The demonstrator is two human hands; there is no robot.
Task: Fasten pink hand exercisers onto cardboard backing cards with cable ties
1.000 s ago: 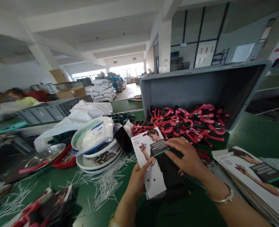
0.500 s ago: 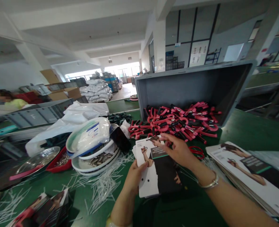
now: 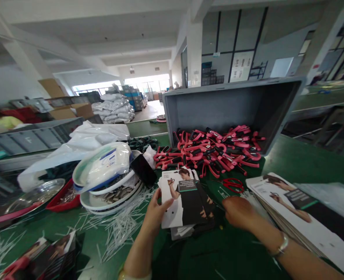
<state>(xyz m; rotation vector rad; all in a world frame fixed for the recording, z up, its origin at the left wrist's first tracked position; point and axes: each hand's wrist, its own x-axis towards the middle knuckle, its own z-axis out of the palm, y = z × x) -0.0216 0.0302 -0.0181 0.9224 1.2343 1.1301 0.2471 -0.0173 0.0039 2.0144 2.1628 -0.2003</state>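
Note:
My left hand (image 3: 156, 212) grips the left edge of a printed card (image 3: 174, 217), thumb on top of it. The card is white and black, with a picture of a person and a dark text block. It lies over a small, uneven pile of similar cards (image 3: 182, 232). To the right of the pile, low over the green table, my right hand (image 3: 238, 212) is closed with its knuckles up. Whether something thin is between its fingers I cannot make out. Red-handled scissors (image 3: 232, 185) lie just beyond it.
A grey crate (image 3: 227, 103) on its side spills pink-and-black hand grip strengtheners (image 3: 209, 151). A tall card stack (image 3: 308, 217) stands at right. White plastic ties (image 3: 119, 229), stacked bowls of metal parts (image 3: 110, 198), a phone (image 3: 144, 171) and a red tray (image 3: 65, 198) are at left.
My right hand has left the card's top edge and moved down and right, its fingers closing. My left hand and the card have shifted slightly left. The view has turned a little right.

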